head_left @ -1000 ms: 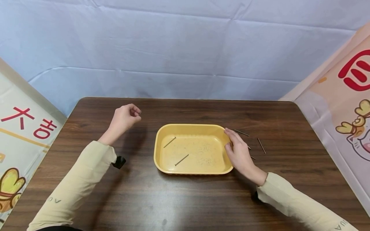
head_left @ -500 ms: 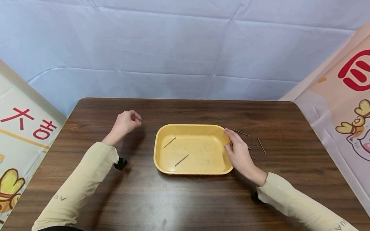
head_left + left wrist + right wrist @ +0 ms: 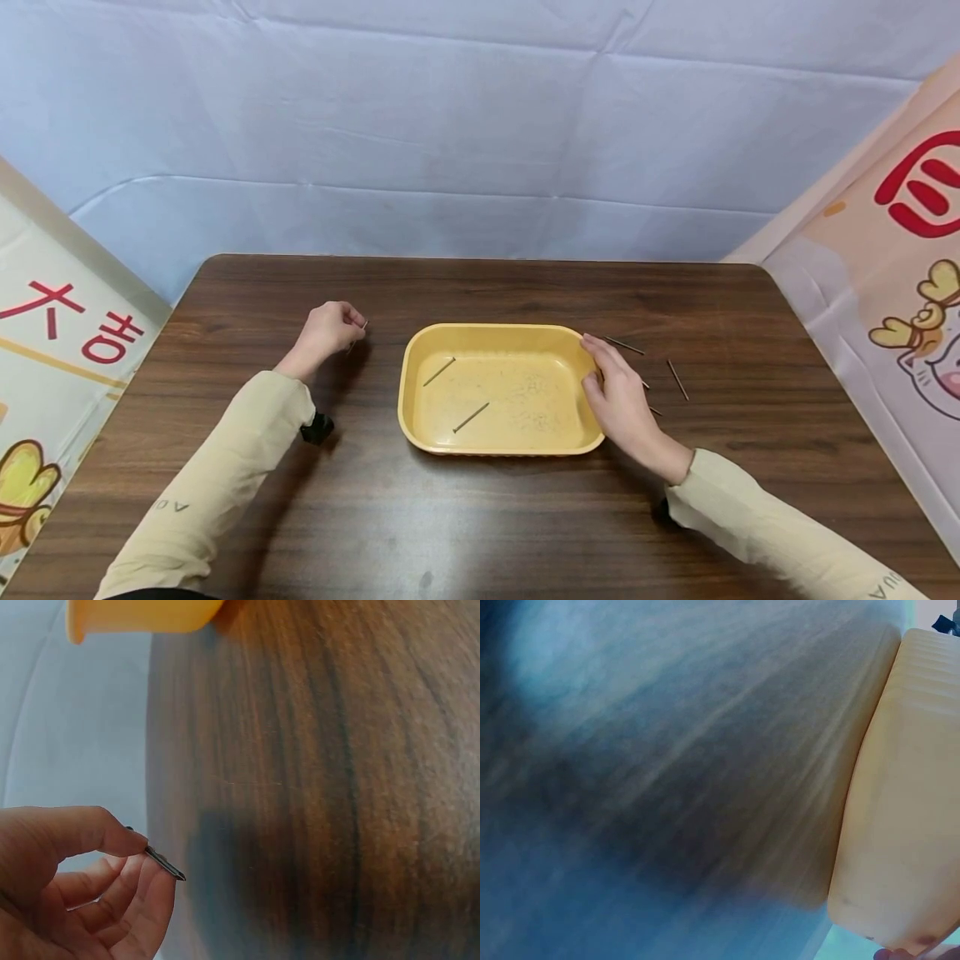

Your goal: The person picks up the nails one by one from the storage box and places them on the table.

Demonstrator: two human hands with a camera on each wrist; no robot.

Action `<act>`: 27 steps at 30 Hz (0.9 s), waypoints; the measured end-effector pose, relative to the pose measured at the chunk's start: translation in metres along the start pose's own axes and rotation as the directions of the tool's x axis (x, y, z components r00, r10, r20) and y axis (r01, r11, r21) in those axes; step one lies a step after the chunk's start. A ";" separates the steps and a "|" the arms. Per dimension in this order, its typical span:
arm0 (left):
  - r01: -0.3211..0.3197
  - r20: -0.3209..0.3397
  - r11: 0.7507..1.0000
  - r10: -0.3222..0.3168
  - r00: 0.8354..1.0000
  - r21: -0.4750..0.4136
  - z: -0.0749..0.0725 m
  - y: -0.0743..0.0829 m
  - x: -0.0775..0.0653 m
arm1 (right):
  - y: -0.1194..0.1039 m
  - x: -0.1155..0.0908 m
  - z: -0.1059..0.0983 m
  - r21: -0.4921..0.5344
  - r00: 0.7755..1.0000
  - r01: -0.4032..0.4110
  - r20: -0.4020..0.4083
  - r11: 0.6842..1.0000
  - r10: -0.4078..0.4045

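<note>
In the head view my left hand (image 3: 327, 328) is low over the table, left of the yellow plastic basin (image 3: 498, 328). Thumb and fingers pinch a nail (image 3: 165, 864), whose pointed end sticks out past the fingertips in the left wrist view. My right hand (image 3: 621, 398) rests on the basin's right rim with its fingers fairly straight; the right wrist view shows mostly the basin's outer wall (image 3: 907, 780). Inside the basin lie two nails, an upper one (image 3: 439, 372) and a lower one (image 3: 471, 417), apart from each other.
Several nails lie on the table right of the basin, among them one at the back (image 3: 626, 345) and one farther right (image 3: 678, 380); my right hand partly hides others. The dark wooden table (image 3: 450, 525) meets a pale cloth backdrop (image 3: 465, 133), with printed banners on both sides.
My left hand has come down toward the table and slightly nearer me, still pinching the nail. My right hand, the basin and the other nails have stayed put.
</note>
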State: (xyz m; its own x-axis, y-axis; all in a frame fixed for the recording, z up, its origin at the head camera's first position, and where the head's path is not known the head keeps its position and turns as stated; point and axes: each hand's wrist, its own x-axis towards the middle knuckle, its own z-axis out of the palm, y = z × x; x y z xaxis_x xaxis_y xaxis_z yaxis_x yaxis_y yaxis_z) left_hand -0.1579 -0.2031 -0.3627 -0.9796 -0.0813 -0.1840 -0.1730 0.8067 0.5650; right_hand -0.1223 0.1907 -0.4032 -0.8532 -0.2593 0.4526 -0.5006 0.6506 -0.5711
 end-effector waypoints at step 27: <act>0.034 0.002 0.999 -0.034 0.999 0.040 0.006 -0.010 0.004 | -0.001 0.000 -0.001 0.003 1.000 -0.001 0.007 1.000 0.001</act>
State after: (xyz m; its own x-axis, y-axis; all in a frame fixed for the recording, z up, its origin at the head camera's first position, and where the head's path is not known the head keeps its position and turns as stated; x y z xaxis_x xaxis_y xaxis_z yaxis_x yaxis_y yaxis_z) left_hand -0.1591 -0.2081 -0.3745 -0.9729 -0.1077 -0.2045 -0.2020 0.8263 0.5257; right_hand -0.1220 0.1907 -0.4018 -0.8546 -0.2635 0.4475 -0.5004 0.6486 -0.5735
